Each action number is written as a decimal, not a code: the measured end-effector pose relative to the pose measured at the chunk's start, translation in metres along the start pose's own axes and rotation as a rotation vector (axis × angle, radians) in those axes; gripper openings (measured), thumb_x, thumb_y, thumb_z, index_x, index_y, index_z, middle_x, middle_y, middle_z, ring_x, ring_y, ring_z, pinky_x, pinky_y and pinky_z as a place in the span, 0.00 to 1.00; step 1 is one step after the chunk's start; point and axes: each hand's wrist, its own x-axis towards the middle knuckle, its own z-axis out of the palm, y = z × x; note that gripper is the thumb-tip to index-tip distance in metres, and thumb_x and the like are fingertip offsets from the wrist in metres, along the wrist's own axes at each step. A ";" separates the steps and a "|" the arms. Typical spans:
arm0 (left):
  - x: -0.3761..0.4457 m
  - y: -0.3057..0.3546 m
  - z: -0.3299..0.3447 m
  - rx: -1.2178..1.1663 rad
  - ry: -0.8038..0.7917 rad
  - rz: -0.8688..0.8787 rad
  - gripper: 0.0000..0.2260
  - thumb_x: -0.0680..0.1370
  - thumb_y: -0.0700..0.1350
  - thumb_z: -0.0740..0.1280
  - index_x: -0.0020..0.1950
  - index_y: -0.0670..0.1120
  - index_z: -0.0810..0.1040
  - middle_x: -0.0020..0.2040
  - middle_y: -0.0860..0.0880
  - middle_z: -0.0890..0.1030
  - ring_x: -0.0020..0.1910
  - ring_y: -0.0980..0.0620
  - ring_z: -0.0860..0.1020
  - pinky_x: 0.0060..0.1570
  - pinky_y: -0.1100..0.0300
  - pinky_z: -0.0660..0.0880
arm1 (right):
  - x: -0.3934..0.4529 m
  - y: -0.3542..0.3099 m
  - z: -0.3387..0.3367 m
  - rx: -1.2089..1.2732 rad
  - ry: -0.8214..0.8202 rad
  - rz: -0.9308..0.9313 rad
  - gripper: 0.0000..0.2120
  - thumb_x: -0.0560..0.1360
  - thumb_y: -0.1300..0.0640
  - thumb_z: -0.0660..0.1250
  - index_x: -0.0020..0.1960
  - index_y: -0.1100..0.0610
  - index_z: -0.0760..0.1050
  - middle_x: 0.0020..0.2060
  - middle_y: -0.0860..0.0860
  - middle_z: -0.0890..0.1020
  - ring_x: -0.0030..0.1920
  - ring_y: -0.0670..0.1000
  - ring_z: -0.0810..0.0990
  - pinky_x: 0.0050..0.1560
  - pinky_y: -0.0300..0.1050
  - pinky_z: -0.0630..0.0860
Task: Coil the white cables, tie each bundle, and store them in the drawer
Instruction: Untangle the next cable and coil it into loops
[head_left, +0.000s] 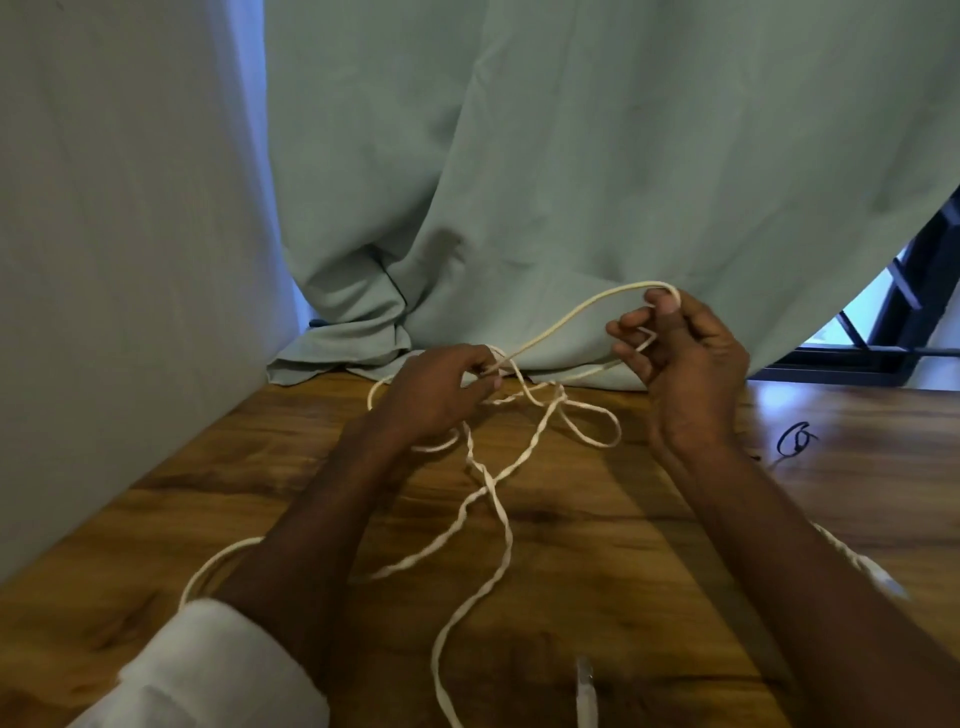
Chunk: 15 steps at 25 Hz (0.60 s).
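The lower run of the white cable (488, 499) is cut off at the bottom edge, and part of it is hidden under both forearms. A pale connector (586, 691) at the bottom edge is blurred; whether it belongs to this cable cannot be told. A small dark tie (797, 439) on the right of the worktop (597, 519) is too small to make out.

The cable is pinched in the fingertips of the left hand (441, 389), low over the worktop. From there an arc is carried up to the raised right hand (685, 358), where it is looped over curled fingers and gripped.

The cable is seen as thin, cream-white, twisted on itself and lying in loose tangled loops between the hands, before a green curtain (571, 156).
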 end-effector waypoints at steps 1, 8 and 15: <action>0.000 -0.003 -0.001 0.080 0.031 -0.011 0.07 0.81 0.53 0.70 0.57 0.53 0.83 0.55 0.54 0.85 0.55 0.52 0.81 0.61 0.48 0.75 | 0.001 -0.002 -0.001 0.033 0.011 -0.002 0.07 0.84 0.57 0.66 0.56 0.58 0.82 0.39 0.54 0.84 0.46 0.57 0.87 0.42 0.43 0.83; 0.008 -0.015 -0.015 -0.159 0.136 -0.259 0.04 0.79 0.50 0.73 0.50 0.52 0.81 0.45 0.51 0.79 0.46 0.51 0.79 0.47 0.53 0.74 | 0.012 0.010 -0.016 -0.315 0.076 0.120 0.07 0.84 0.58 0.65 0.51 0.56 0.82 0.38 0.53 0.85 0.41 0.56 0.88 0.35 0.45 0.79; 0.014 0.004 -0.026 -0.747 0.399 -0.549 0.09 0.77 0.49 0.76 0.47 0.44 0.84 0.38 0.48 0.80 0.37 0.51 0.77 0.37 0.59 0.73 | 0.005 0.009 -0.013 -0.435 -0.300 0.329 0.11 0.80 0.61 0.71 0.60 0.52 0.83 0.51 0.53 0.89 0.56 0.52 0.86 0.59 0.50 0.79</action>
